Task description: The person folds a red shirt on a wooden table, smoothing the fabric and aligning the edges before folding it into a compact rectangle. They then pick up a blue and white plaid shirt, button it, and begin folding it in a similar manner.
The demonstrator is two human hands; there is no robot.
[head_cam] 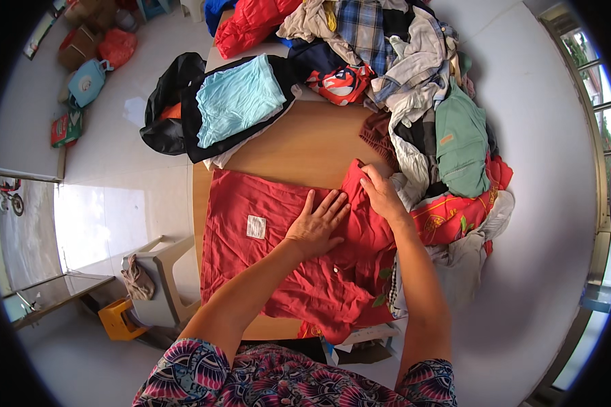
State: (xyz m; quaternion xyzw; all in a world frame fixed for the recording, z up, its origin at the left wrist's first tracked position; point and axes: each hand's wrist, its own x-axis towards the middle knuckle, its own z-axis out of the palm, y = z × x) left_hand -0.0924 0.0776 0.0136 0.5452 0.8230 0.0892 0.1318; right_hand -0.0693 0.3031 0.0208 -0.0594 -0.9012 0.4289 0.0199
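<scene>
A red cloth garment [285, 287] lies spread over the front of the wooden table [305, 137]. It bears a small white patch [256, 227] on its left part and a white button lower down. My left hand [318, 222] rests flat on the garment, palm down with fingers spread. Close by on the right, my right hand [379, 191] pinches a raised fold at the garment's upper right. The garment's right edge meets a heap of clothes, and my right forearm hides part of that border.
A folded light-blue cloth [242, 96] lies on black clothing at the table's far left. The clothes heap, with a green garment [461, 137] and a plaid shirt [361, 33], lines the back and right. A plastic stool [158, 285] stands left of the table.
</scene>
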